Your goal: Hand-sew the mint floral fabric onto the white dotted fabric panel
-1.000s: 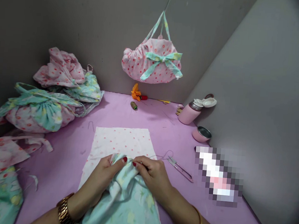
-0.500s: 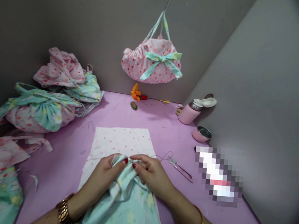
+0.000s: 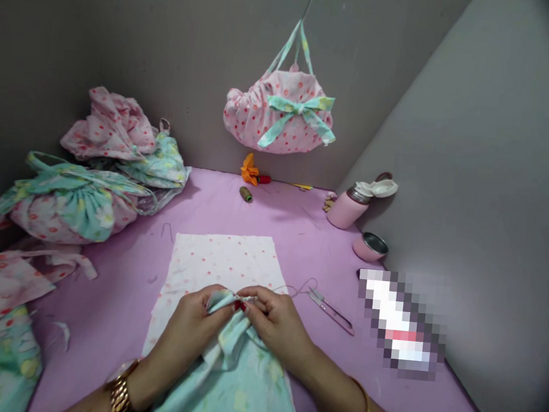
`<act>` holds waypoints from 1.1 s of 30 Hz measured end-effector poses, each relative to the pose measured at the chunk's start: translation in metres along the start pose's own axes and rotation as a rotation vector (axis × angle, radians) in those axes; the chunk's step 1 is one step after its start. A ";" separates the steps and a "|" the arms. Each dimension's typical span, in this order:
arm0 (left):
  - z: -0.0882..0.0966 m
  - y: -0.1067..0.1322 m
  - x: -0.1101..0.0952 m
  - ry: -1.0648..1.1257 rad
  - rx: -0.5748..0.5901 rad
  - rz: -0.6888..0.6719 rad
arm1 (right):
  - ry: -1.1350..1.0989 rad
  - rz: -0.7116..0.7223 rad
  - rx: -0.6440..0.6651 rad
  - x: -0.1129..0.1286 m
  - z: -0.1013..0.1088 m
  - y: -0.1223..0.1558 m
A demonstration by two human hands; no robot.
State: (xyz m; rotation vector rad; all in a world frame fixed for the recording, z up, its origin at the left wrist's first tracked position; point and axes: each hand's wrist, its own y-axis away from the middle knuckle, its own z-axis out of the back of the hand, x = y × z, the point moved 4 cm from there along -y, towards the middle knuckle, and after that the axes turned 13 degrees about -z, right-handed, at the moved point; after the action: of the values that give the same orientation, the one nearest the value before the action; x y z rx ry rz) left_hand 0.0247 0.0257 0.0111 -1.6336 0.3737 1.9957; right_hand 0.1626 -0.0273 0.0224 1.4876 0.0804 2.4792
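- Head view: my left hand [image 3: 190,323] and right hand [image 3: 276,325] both clench the gathered mint floral cloth [image 3: 235,382], fingertips meeting at its bunched top.
- Cloth lies across the pink-dotted white fabric [image 3: 216,258]; thread snips [image 3: 331,311] rest just beyond my right hand.

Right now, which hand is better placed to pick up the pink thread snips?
Probably the right hand. It sits closest to the thread snips, which lie just beyond it on the tabletop. The left hand is farther away, on the other side of the mint floral fabric. Both hands are pinching that fabric, though.
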 end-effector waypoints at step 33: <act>-0.015 0.005 -0.006 0.720 0.001 0.348 | -0.614 -0.145 0.278 -0.016 -0.012 -0.008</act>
State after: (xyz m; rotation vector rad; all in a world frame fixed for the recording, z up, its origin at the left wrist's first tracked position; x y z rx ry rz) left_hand 0.0348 0.0123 0.0126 -2.3829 0.9713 1.5429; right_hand 0.1608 -0.0227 0.0012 2.1999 0.4115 1.8576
